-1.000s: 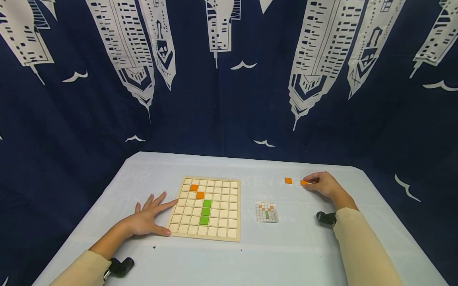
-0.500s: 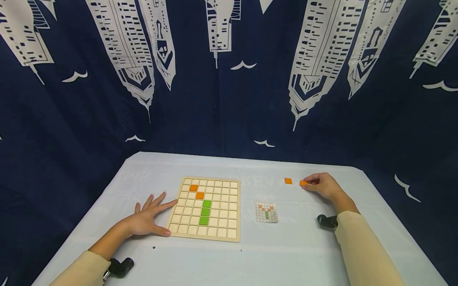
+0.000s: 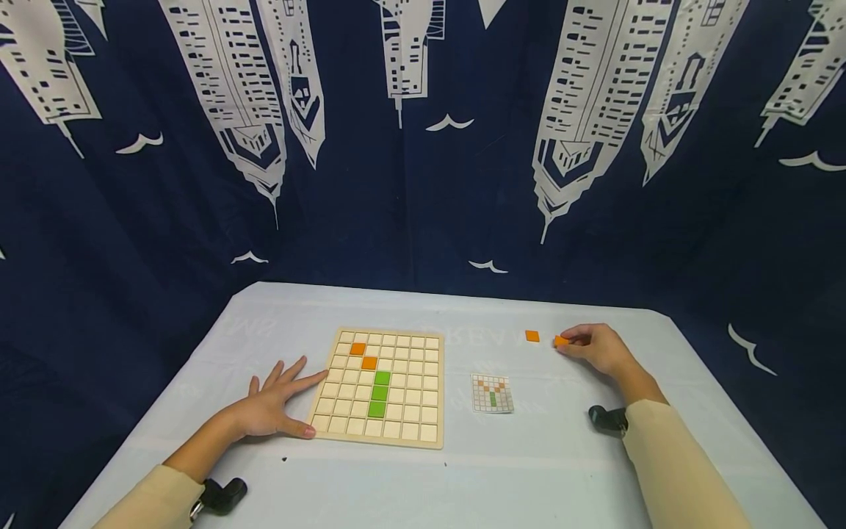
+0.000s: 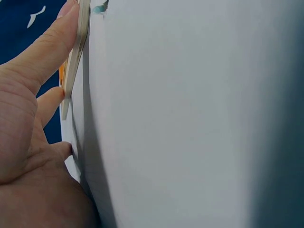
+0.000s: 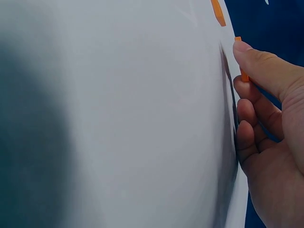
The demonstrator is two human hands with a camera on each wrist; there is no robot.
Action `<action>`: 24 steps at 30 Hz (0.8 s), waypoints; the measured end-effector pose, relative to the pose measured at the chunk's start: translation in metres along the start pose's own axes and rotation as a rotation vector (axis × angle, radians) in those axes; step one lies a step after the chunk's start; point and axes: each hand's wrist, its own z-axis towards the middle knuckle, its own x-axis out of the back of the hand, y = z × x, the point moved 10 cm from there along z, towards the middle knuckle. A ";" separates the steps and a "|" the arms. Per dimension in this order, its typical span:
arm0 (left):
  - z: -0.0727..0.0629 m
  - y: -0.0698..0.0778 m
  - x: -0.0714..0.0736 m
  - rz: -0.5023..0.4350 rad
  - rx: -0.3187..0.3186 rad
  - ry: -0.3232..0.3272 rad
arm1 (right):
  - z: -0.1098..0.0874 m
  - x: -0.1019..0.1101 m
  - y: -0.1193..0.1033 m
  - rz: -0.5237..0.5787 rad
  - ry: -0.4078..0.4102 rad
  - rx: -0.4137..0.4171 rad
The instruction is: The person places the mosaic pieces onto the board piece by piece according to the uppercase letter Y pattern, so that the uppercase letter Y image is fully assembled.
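A wooden grid board [image 3: 413, 433] lies on the table, with two orange tiles and a green column set in its cells. Fingers spread, my left hand [image 3: 274, 404] touches the board's left edge; thumb and fingertip meet that edge in the left wrist view too. Over at the right, my right hand [image 3: 598, 349] pinches an orange square tile [image 5: 244, 75] between thumb and fingers, and part of the tile is hidden. A second orange tile [image 3: 532, 336] lies flat just left of that hand.
Between the board and the right arm lies a small pattern card [image 3: 492, 393] printed with an orange and green figure. The white table [image 3: 370, 485] ends at a dark blue curtain [image 3: 410, 206]. Each wrist wears a black camera [image 3: 225, 496].
My right hand has shifted slightly toward me, with the orange tile between its fingers. The left hand and the board stay in place.
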 end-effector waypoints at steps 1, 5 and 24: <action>0.000 0.000 0.000 0.000 0.000 0.000 | -0.001 0.000 0.000 0.001 -0.001 0.002; 0.000 -0.001 0.000 -0.003 0.002 -0.001 | -0.003 -0.001 -0.002 -0.002 0.001 0.012; 0.002 -0.003 -0.001 0.040 0.013 0.004 | -0.023 -0.004 -0.023 0.019 0.020 0.122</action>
